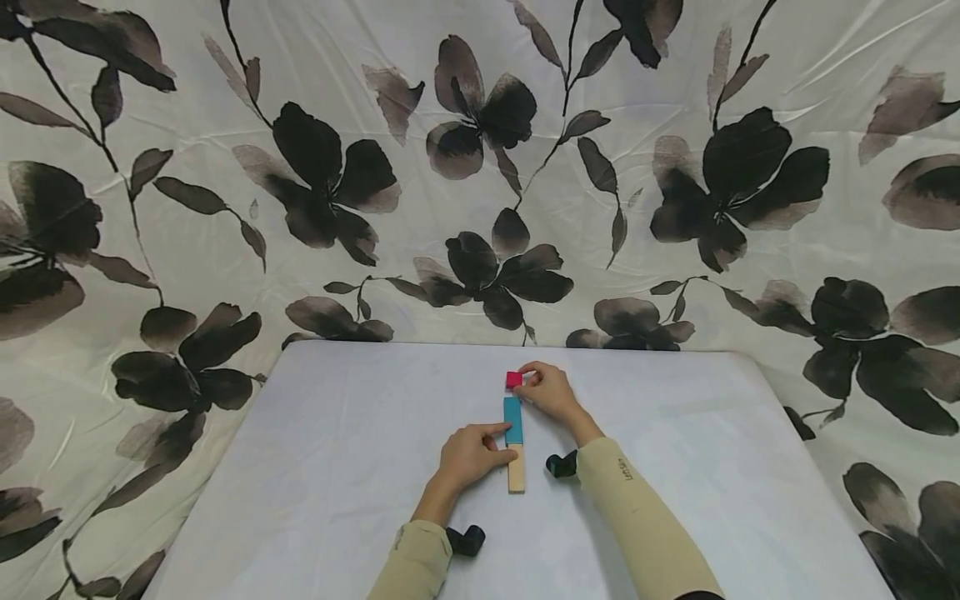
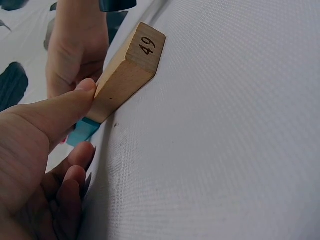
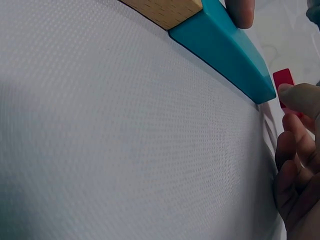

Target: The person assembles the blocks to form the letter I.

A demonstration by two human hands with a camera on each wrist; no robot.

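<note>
Near foreground: two cream sleeves [image 1: 645,525] are seen at the bottom of the head view, each with a dark wrist camera beside it.
Left hand grip: the left hand [image 1: 467,457] is laid against the row of blocks; the thumb [image 2: 60,112] is pressed to the side of the plain wooden block [image 2: 125,75], with the other fingers loosely curled round nothing.
Right hand grip: the red block [image 1: 513,380] is pinched at the fingertips of the right hand [image 1: 549,392].
Position of blocks: the wooden block, marked 49 on its end, is set end to end with the blue block [image 1: 513,419]. The red block is held just beyond the blue block's far end; contact between the two cannot be told.
Progress, as judged: two blocks are lined up and steadied; the red one appears not yet settled or released.
Edges: the row is laid near the middle of the white table [image 1: 315,467], well apart from its edges.
Open room: bare table surface is seen on both sides of the row. A flowered cloth [image 1: 315,175] is hung behind.
</note>
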